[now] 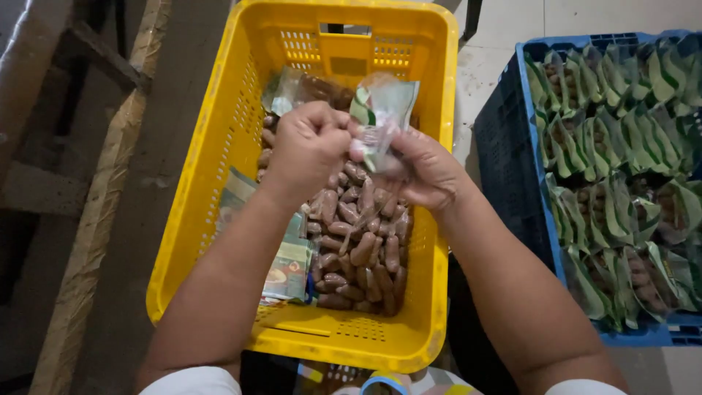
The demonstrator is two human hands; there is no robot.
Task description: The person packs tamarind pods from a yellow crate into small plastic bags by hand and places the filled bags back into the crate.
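Note:
My left hand [307, 150] and my right hand [428, 172] meet above a yellow plastic crate [219, 183]. Together they pinch a small clear plastic pouch [382, 110] with green and white print, which stands up between the fingers. Below the hands, the crate holds a heap of small brown oblong snacks [362, 252]. A few flat printed pouches [289, 267] lie against the crate's left wall. Another filled pouch [303, 89] rests at the far end of the crate.
A blue crate [537, 241] at the right is packed with several rows of filled green and white pouches [621, 146]. Rough wooden beams [95, 212] run along the left. A light tiled floor [497, 44] shows beyond the crates.

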